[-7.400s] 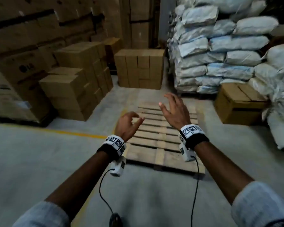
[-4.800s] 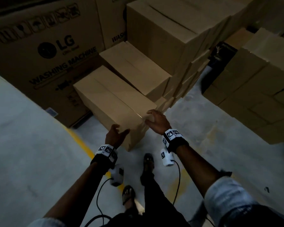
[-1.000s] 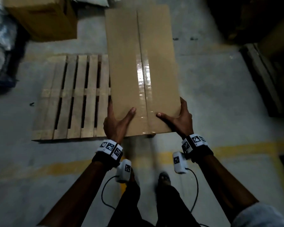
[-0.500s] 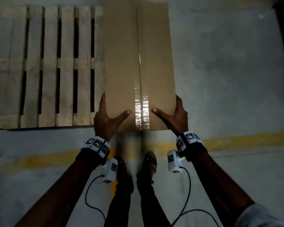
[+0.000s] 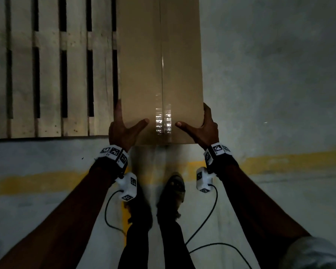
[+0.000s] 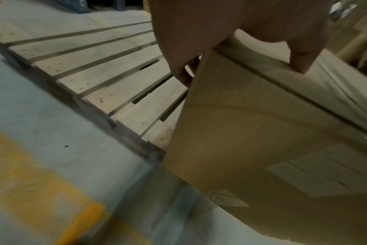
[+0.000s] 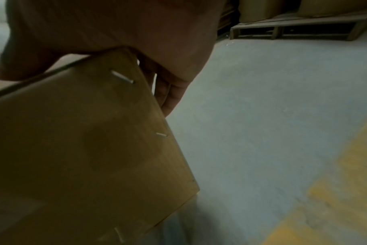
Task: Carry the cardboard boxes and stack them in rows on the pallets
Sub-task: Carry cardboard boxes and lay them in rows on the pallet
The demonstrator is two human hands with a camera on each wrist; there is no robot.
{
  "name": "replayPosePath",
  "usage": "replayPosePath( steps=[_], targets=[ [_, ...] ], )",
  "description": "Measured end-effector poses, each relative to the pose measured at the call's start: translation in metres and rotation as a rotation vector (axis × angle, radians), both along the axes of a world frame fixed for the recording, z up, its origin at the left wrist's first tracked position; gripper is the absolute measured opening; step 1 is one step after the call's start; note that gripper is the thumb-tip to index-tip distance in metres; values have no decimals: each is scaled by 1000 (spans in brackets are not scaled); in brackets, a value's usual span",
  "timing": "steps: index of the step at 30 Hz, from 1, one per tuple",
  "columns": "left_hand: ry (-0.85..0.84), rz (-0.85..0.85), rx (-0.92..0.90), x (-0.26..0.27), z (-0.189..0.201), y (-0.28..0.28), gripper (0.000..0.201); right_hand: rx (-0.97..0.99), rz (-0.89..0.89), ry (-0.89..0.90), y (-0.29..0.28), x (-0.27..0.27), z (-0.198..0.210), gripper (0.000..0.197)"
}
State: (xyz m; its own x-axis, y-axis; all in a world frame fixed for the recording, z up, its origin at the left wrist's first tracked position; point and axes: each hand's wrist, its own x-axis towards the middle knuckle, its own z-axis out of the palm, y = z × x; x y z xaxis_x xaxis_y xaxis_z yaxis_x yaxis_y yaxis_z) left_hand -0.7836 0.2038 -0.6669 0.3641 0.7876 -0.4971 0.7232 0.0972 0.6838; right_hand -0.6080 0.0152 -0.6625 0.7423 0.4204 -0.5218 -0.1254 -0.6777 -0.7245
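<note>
I hold a long brown cardboard box (image 5: 159, 61) with a taped centre seam, lengthwise in front of me above the floor. My left hand (image 5: 124, 127) grips its near left corner, thumb on top and fingers down the side. My right hand (image 5: 200, 127) grips the near right corner the same way. In the left wrist view the box (image 6: 251, 132) hangs over the right end of the bare wooden pallet (image 6: 98, 71). In the right wrist view my fingers (image 7: 170, 97) lie along the stapled side of the box (image 7: 84, 149). The pallet (image 5: 47, 70) lies left of the box.
A yellow floor line (image 5: 289, 162) runs across the grey concrete under my arms, and my feet (image 5: 173, 193) stand on it. Bare concrete floor (image 5: 270, 74) stretches to the right of the box. Another pallet (image 7: 293, 28) with boxes on it stands at the far right.
I have stepped closer to the pallet with the box. The pallet's near edge and the yellow line have slid toward me, and the box now reaches further over the pallet's right end.
</note>
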Motion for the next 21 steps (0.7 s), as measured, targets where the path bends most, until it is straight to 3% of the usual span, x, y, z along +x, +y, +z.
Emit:
replayPosePath(
  steps=[6,12,17,21],
  targets=[
    [60,-19,-84,-9,-37,2,113,-33,25,55,0,-7,-34,118],
    [4,-14,-99,-10,-46,-5,112,-50,35,141,-5,-2,-39,118],
    [58,92,-198,-17,-48,-19,107,-115,-88,285,-4,-4,-29,110],
    [87,184,-284,-28,-54,-27,115,-78,-187,351,-12,-19,-35,100]
  ],
)
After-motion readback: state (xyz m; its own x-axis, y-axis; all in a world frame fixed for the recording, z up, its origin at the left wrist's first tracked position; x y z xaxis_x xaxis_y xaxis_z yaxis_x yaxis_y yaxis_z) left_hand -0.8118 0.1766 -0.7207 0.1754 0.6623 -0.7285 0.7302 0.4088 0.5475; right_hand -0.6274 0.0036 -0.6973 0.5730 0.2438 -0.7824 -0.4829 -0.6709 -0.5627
